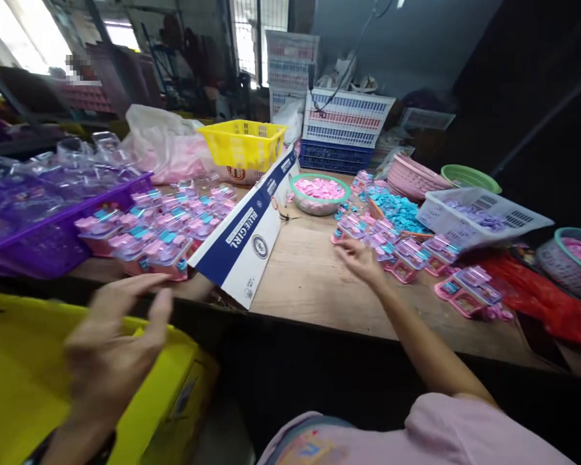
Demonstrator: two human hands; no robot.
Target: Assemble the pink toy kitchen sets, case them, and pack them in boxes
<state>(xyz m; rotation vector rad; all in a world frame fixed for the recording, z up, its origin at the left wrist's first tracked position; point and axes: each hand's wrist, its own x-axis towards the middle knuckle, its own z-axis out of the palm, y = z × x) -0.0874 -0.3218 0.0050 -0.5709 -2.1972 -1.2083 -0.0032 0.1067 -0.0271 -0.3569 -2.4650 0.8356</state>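
My left hand (111,349) hangs empty, fingers parted, above a yellow bin (159,391); my right hand (361,261) meets clear-topped pink plastic cases (409,258), its grip unclear.

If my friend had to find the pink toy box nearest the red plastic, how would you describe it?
On the wooden table, look right of the white-and-blue cardboard, past the person's right hand. There, clear-topped pink boxes stand in a cluster. The pink toy box is at their right end, set apart, nearest the red plastic.
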